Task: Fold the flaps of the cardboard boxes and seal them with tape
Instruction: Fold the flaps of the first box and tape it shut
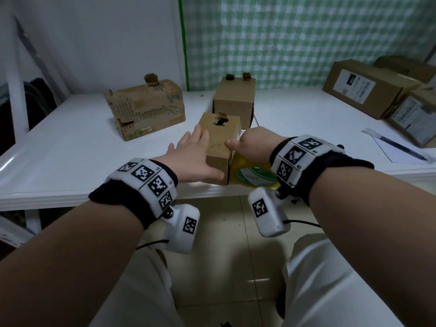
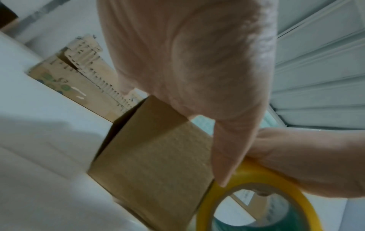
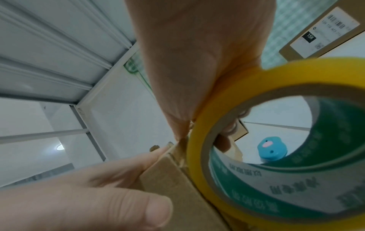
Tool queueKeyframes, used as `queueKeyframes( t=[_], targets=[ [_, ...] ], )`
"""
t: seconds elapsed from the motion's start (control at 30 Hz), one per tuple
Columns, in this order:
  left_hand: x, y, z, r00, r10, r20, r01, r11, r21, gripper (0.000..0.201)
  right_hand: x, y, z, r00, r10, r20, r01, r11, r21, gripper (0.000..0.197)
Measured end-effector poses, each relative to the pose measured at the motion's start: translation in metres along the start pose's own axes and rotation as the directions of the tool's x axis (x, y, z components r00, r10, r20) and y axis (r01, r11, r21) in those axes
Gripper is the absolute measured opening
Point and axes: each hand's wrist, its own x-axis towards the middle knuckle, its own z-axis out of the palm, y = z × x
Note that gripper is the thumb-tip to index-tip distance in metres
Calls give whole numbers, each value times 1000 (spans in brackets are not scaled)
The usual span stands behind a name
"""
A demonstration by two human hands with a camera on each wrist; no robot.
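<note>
A small box (image 1: 218, 147) sits at the near edge of the white table (image 1: 70, 142), its top torn open in a ragged hole toward the far end. The left hand (image 1: 192, 156) lies flat against the box's left side and top edge, fingers straight and close together, thumb along the near face — pressing, not gripping. The right hand (image 1: 252, 147) is at the box's right side, its thumb tip on the top edge; its fingers are curled round a yellow tape roll (image 1: 256, 175) that stands on edge, just beside the box and touching its right face. In the right wrist view the roll (image 3: 276, 140) fills the frame, fingers hooked through its core, and a blue toy (image 3: 273, 150) shows through the hole. The left wrist view shows the palm (image 2: 187, 62) over the box (image 2: 154, 156) with the roll (image 2: 256, 195) low at the right. Farther back stand a tattered box (image 1: 146, 107) on the left and a taller box (image 1: 234, 99) behind the small one — both well apart from the hands. At the far right lie labelled boxes (image 1: 368, 88), with a pen (image 1: 401, 147) on a sheet of paper (image 1: 398, 154) in front of them.
</note>
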Motion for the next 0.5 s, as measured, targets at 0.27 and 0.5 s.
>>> queueKeyframes(
  t=[0.27,0.5],
  targets=[
    [5,-26,-2,998,41,-53,-37,997,67,117,-19,-3,6,992,-128,8,118,938,325,45],
    [11,-33,-6,996,59,-72,-44,980,194,121,-18,-4,18,977,-178,115,41,692,720,43]
  ],
)
